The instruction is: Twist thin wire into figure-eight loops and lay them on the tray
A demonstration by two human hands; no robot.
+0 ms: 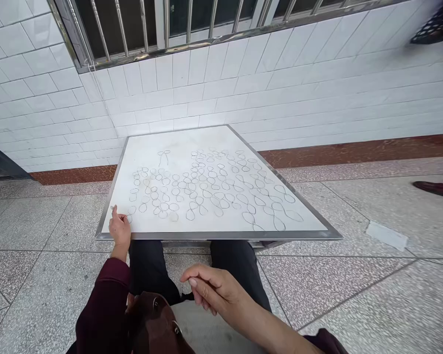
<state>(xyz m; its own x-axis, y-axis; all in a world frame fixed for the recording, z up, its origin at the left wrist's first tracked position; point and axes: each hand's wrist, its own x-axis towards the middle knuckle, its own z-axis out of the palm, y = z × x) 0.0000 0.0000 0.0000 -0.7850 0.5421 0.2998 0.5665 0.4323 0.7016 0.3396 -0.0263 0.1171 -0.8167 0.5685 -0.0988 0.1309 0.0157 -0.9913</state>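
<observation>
A white board-like tabletop (177,140) with a grey metal edge stands in front of me. Thin dark figure-eight loops (219,196) are spread over much of it; whether they are wire, thread or drawn lines I cannot tell. Apart from these, a bow-like shape with two tails (164,156) sits toward the back left. At the front left corner, my left hand (120,227) rests on the top, fingers curled, a tiny whitish bit at its fingertip. Above my lap hangs my right hand (216,291), closed with thumb against forefinger; anything inside is hidden.
Behind the table rises a white tiled wall (206,98) with a barred window (199,22). A brown bag (157,324) lies on my lap. On the speckled floor (77,275) are a pale flat strip (387,235) and a dark red shoe (435,189) at right.
</observation>
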